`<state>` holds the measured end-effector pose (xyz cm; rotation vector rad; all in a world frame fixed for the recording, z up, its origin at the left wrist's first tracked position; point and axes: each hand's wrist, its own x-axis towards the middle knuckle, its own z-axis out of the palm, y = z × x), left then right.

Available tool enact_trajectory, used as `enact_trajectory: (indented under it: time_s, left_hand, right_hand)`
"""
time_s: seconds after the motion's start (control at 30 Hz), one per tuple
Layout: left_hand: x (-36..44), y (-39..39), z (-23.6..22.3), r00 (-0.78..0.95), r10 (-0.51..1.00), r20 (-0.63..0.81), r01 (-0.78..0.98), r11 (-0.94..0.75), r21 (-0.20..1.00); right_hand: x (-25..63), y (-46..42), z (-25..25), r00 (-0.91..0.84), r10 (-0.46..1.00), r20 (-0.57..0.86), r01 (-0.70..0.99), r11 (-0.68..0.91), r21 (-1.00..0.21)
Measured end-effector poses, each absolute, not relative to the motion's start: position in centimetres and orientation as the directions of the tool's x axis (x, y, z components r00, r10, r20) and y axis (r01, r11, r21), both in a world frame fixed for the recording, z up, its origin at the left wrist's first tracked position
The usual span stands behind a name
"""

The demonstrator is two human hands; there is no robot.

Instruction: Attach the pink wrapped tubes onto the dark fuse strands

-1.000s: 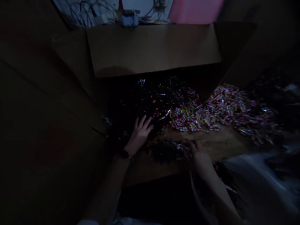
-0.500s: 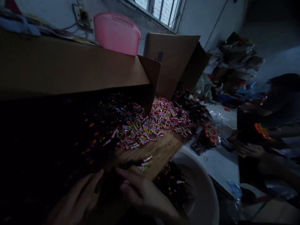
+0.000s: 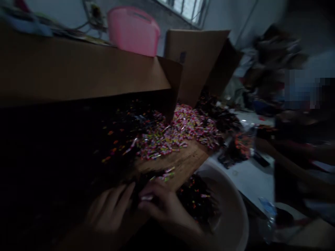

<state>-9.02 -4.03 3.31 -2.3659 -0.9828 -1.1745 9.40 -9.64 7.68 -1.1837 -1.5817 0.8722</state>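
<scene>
The scene is dim. My left hand [image 3: 111, 211] lies low in the middle of the view, fingers stretched out over a dark heap of small wrapped sweets [image 3: 115, 146] on a wooden board [image 3: 180, 162]. My right hand [image 3: 163, 205] is beside it, fingers curled over a few sweets at the board's near edge; what they hold is hidden. A brighter pile of pink and yellow sweets [image 3: 180, 130] lies further along the board. A white basin [image 3: 232, 209] with dark sweets inside sits just right of my right hand.
A brown cardboard wall [image 3: 83, 75] runs along the back, with a second cardboard box [image 3: 196, 59] to its right. A pink plastic tub [image 3: 133, 29] stands behind. Another person [image 3: 300, 139] works at the right, hands near a bag of sweets [image 3: 240, 146].
The view has swung right from the dark left side, bringing the basin and the other person into sight. My hands have come close together at the board's near edge.
</scene>
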Motion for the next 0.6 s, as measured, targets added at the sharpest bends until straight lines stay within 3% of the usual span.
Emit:
enact_trajectory:
  time_s: [0.07, 0.17, 0.37, 0.6]
  left_hand:
    - [-8.6, -4.9, 4.3, 0.518, 0.499, 0.695, 0.721, -0.691, -0.042]
    - [-7.8, -5.8, 5.3, 0.413, 0.543, 0.731, 0.789, -0.615, 0.011]
    - [-7.7, -6.8, 6.9, 0.420, 0.616, 0.666, 0.778, -0.623, 0.086]
    - [-7.8, -6.6, 6.6, 0.407, 0.587, 0.699, 0.763, -0.640, 0.093]
  right_hand:
    - [9.7, -10.2, 7.7, -0.061, 0.962, 0.267, 0.265, 0.274, -0.925]
    - [10.2, -10.6, 7.2, -0.100, 0.965, 0.242, 0.274, 0.261, -0.926]
    - [10.1, -11.0, 6.8, -0.031, 0.982, 0.185, 0.186, 0.187, -0.965]
    - [10.1, -10.9, 8.0, -0.124, 0.956, 0.265, 0.344, 0.292, -0.893]
